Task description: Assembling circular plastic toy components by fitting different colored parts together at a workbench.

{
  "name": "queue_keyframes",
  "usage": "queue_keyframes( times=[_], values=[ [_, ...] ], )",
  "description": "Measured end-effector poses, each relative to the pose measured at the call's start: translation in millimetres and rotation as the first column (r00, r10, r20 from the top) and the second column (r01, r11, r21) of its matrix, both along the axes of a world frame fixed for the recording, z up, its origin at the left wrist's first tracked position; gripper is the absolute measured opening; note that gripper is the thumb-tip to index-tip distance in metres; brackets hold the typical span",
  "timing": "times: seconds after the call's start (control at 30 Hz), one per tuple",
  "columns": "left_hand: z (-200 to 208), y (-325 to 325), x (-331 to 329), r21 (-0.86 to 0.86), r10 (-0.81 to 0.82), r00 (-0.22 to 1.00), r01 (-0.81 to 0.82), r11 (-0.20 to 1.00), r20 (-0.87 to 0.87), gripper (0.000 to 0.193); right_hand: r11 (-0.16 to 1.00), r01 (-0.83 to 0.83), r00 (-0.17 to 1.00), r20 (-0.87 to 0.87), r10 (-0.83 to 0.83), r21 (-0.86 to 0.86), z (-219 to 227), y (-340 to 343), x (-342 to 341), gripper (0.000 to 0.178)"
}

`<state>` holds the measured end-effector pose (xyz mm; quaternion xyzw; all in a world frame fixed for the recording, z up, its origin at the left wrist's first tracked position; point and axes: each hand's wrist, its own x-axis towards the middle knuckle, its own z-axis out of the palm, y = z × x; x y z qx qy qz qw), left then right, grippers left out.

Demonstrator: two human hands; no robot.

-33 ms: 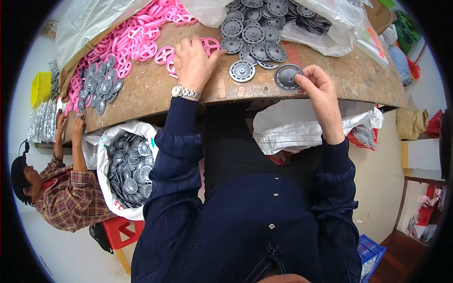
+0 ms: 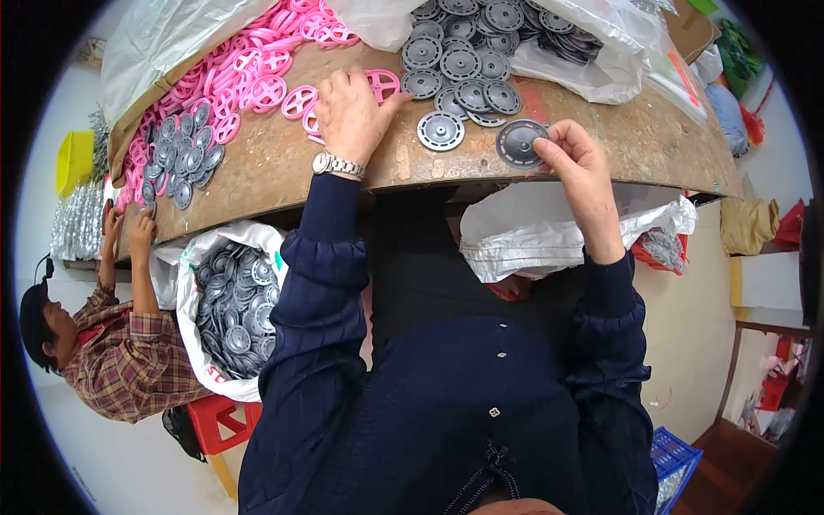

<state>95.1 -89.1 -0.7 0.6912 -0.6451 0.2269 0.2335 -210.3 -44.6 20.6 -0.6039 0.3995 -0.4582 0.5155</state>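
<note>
In my right hand (image 2: 577, 163) I pinch a dark grey wheel disc (image 2: 520, 142) by its right side, thumb on top, just above the table's front edge. My left hand (image 2: 348, 113), with a silver watch on the wrist, lies over the pink spoked wheels. Its thumb stretches right, onto or just above the near rim of one pink wheel (image 2: 384, 82), and its fingers point away from me, apart from the thumb. Other pink wheels (image 2: 299, 101) lie left of it, partly hidden by the hand. A single grey disc (image 2: 440, 130) lies flat between my hands.
Grey discs (image 2: 461, 63) are heaped at the table's back; pink wheels (image 2: 268, 90) spread to the left. A white sack of grey discs (image 2: 190, 309) stands below the table (image 2: 635, 129). Another open white sack (image 2: 506, 236) is before my lap. A co-worker (image 2: 129, 352) handles parts at left.
My right hand has shifted very slightly left with the grey wheel disc. My left hand stays in nearly the same place.
</note>
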Motion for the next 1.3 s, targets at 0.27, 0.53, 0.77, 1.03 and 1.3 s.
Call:
queue_keyframes(
  times=[0.27, 0.53, 0.77, 1.03, 1.3],
  values=[
    [-1, -8, 9, -0.058, -0.114, 0.994, 0.114, 0.992, 0.005, 0.057, 0.999, -0.037, 0.999, 0.010, 0.037, 0.023, -6, 2, 6, 0.010],
    [37, 55, -28, -0.414, 0.012, -0.532, 0.674, 0.612, -0.847, 0.044, 1.000, 0.012, 0.983, 0.183, -0.009, -0.012, 19, 14, 21, 0.008],
    [22, 83, -62, -0.513, 0.217, -0.662, 0.713, 0.477, -0.718, 0.052, 0.998, -0.035, 0.970, 0.237, 0.047, -0.052, 19, 28, 43, 0.007],
    [31, 98, -85, -0.405, 0.168, -0.566, 0.738, 0.540, -0.807, 0.041, 0.998, 0.039, 0.958, 0.284, -0.025, -0.043, 8, 35, 41, 0.014],
    [34, 114, -89, -0.207, -0.214, -0.091, 0.756, 0.621, -0.973, 0.032, 0.999, -0.041, 0.989, 0.138, 0.046, -0.032, 15, 39, 37, 0.017]
  ],
)
